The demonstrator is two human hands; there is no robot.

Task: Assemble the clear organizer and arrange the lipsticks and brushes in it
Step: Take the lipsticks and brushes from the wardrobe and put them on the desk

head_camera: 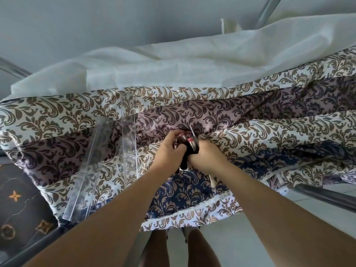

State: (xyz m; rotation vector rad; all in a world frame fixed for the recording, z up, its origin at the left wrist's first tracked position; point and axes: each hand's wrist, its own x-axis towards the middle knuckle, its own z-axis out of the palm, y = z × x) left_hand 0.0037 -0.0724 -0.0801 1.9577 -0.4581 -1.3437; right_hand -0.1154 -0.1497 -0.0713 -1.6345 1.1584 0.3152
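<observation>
A person looks down at a bed covered with a patterned bedspread (250, 132), its leafy scroll design running in bands of cream, mauve and navy. Both bare forearms reach forward from the bottom of the view and meet near the middle of the bed. The left hand (169, 149) and the right hand (207, 157) are pressed close together, both curled around a small dark bundle (189, 151) of cosmetics held between them. A lipstick (190, 140) with a pinkish-red tip shows at the top of the bundle, and a thin pale stick, perhaps a brush handle (191, 130), pokes up and away from the fingers. How many items are in the bundle cannot be told, since the fingers hide most of it. To the left of the hands, apart from them, the pieces of the clear organizer (129, 143) lie on the bedspread: one transparent panel (82, 174) slants toward the near-left edge of the bed, and another see-through piece stands just beside it, nearer the left hand. Neither hand touches these pieces. A plain white sheet (192, 68) is bunched along the far side of the bed. A dark rug (21, 205) with orange motifs shows on the floor at lower left.
</observation>
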